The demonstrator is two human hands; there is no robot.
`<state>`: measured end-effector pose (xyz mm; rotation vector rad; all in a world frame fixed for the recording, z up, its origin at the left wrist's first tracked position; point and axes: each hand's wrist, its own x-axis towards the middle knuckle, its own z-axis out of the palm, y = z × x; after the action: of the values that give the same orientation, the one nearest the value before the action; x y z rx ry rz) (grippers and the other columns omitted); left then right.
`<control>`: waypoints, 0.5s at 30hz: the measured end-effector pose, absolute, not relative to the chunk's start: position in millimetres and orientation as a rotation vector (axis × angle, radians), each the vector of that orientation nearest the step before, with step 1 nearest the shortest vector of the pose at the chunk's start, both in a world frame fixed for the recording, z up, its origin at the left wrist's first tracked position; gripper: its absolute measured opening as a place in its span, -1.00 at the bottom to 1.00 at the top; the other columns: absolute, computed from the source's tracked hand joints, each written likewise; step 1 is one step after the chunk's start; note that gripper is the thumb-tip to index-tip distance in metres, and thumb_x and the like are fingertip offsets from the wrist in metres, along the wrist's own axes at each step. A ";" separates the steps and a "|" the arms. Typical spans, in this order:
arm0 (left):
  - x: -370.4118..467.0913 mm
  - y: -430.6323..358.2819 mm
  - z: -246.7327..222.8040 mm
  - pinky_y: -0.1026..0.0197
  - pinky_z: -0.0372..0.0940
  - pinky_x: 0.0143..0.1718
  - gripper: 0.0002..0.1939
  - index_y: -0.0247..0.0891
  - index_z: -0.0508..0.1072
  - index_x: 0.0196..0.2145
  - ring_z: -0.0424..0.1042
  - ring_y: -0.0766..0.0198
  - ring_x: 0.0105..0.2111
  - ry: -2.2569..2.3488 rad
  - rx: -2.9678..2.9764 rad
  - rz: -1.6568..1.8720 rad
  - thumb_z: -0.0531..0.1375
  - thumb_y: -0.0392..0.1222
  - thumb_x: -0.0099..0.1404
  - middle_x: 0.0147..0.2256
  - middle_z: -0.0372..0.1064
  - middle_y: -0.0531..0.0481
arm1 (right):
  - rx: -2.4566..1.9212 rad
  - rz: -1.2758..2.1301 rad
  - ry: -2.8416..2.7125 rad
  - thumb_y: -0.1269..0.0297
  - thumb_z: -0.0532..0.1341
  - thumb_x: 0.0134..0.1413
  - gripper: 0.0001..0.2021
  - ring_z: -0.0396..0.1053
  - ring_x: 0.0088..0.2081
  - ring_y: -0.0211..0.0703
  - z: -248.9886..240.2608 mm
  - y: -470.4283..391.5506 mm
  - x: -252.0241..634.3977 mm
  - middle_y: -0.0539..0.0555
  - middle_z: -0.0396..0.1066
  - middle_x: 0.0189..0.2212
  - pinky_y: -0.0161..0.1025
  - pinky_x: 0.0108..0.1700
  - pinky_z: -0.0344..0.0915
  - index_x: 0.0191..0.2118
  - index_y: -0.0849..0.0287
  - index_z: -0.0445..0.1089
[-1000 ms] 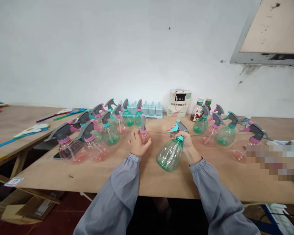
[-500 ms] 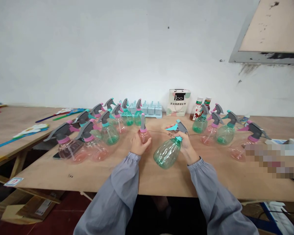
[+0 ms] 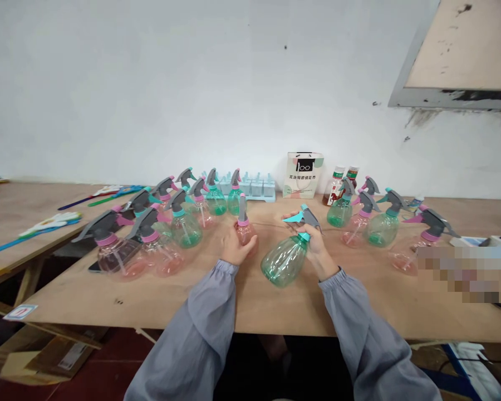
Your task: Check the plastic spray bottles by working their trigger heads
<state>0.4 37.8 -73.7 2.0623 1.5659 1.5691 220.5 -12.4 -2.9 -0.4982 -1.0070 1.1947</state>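
My left hand (image 3: pixel 234 246) is wrapped round a pink spray bottle (image 3: pixel 244 229) with a grey head and pink collar, which stands upright on the wooden table (image 3: pixel 183 303). Closed round the neck of a green spray bottle (image 3: pixel 284 260) is my right hand (image 3: pixel 315 245); that bottle is tilted, its body pointing down to the left and its teal trigger to the left. Part of my right hand's fingers is hidden behind the grey head. More pink and green spray bottles stand in a group at the left (image 3: pixel 186 228) and another at the right (image 3: pixel 383 224).
Behind are a light blue tray of small containers (image 3: pixel 263 198), a paper bag (image 3: pixel 303 181) and two drink bottles (image 3: pixel 335 186). A dark flat object (image 3: pixel 95 267) lies under the left bottles. Flower-shaped items (image 3: pixel 50 223) lie on the left table. A blurred patch covers something at the right.
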 end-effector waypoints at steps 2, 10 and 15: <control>0.2 38.0 -73.8 -0.18 0.31 0.12 -0.26 -0.25 0.21 0.12 0.45 -0.15 0.08 1.557 2.068 1.568 0.36 0.03 0.06 0.06 0.42 -0.30 | -0.496 1.179 -0.996 0.41 0.18 -0.44 -0.72 0.48 -0.33 -0.11 -3.2 -13.5 221.8 -0.07 0.45 -0.50 -0.15 -0.13 0.41 -0.42 0.03 0.30; 0.2 37.0 -72.6 -0.17 0.33 0.10 -0.26 -0.26 0.21 0.12 0.46 -0.14 0.08 1.570 2.047 1.567 0.37 0.02 0.06 0.06 0.42 -0.31 | -0.545 1.009 -1.049 0.38 0.20 -0.40 -0.77 0.50 -0.33 -0.10 4.7 -25.2 238.7 -0.05 0.45 -0.50 -0.15 -0.13 0.43 -0.43 0.05 0.34; -0.3 36.4 -71.7 -0.17 0.33 0.10 -0.26 -0.24 0.21 0.11 0.46 -0.13 0.08 1.550 2.022 1.577 0.37 0.03 0.05 0.05 0.43 -0.30 | -0.748 0.723 -0.997 0.32 0.28 -0.27 -0.77 0.53 -0.19 -0.06 9.5 -39.8 279.9 -0.05 0.55 -0.41 -0.15 -0.10 0.44 -0.34 0.00 0.41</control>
<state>-0.3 36.4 -71.7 2.0218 1.5500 1.5765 279.9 -39.8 9.5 -0.7476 -0.9973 0.7232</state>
